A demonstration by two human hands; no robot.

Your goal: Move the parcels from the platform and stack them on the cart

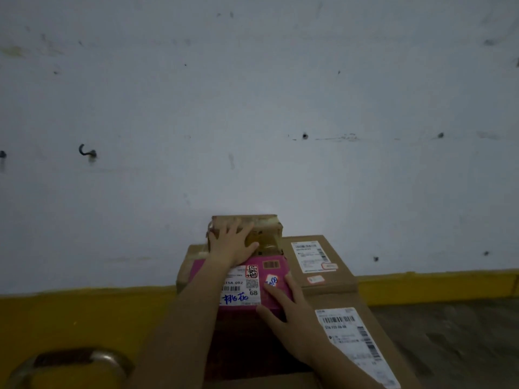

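Head view: left hand flat on taped box, right hand on pink parcel (grips wide).

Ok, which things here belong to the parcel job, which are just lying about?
Job: small taped brown cardboard box under the left hand; pink labelled box touched by the right hand; far brown labelled carton; near brown labelled carton.
Not the job: dark hook on the wall; curved metal handle, unclear whose.
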